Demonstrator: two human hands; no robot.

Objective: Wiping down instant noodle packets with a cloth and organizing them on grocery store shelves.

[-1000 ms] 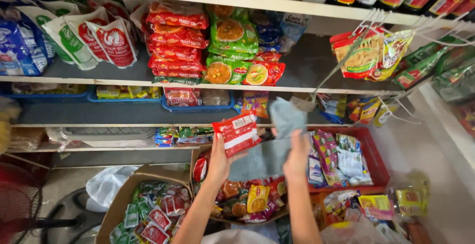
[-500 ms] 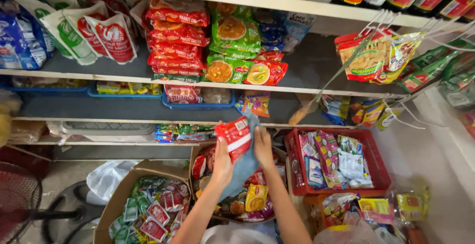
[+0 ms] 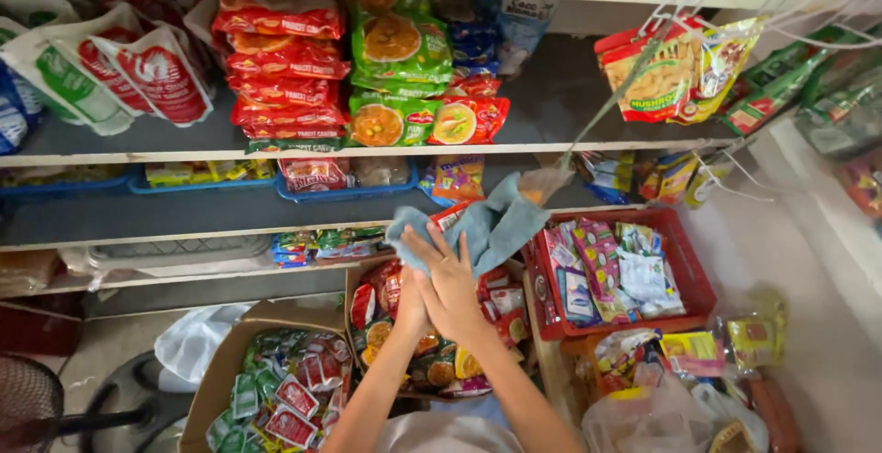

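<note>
My left hand (image 3: 410,311) holds up a small red and white packet (image 3: 449,218) in front of the shelves; the hand is mostly hidden behind my right hand. My right hand (image 3: 450,286) presses a grey-blue cloth (image 3: 497,224) flat against the packet, fingers spread. The cloth drapes over the packet's top and hangs off to the right. Only a corner of the packet shows above the cloth.
Below the hands sits an open carton of snack packets (image 3: 464,361). A cardboard box of green and red sachets (image 3: 276,389) is at lower left, and a red basket (image 3: 694,278) of packets at right. Stocked shelves (image 3: 165,154) rise behind. Packets hang on hooks (image 3: 680,67) at upper right. A fan (image 3: 37,407) stands at far left.
My right hand brought the cloth from the right onto the red packet and now covers most of it. My left hand has kept the packet raised.
</note>
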